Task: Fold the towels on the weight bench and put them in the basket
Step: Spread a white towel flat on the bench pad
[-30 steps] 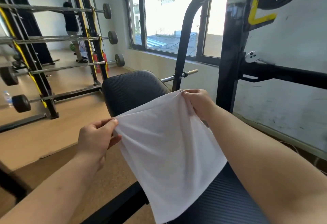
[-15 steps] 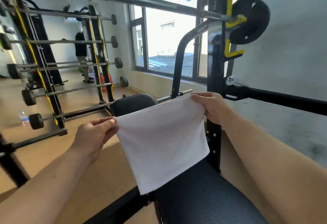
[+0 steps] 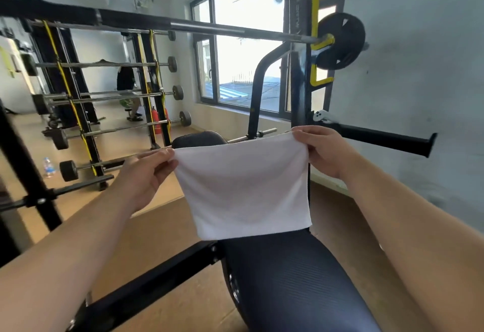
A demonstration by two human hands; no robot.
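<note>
White towel (image 3: pixel 243 187): I hold it up in the air over the black pad of the weight bench (image 3: pixel 288 279), stretched flat and hanging straight down. My left hand (image 3: pixel 146 174) pinches its top left corner between thumb and fingers, and my right hand (image 3: pixel 322 150) pinches its top right corner likewise. Beyond: barbell (image 3: pixel 209 26) with a black plate (image 3: pixel 340 40) on yellow hooks overhead, barbell rack (image 3: pixel 104 95) far left, water bottle (image 3: pixel 48 166) on the floor beside it.
</note>
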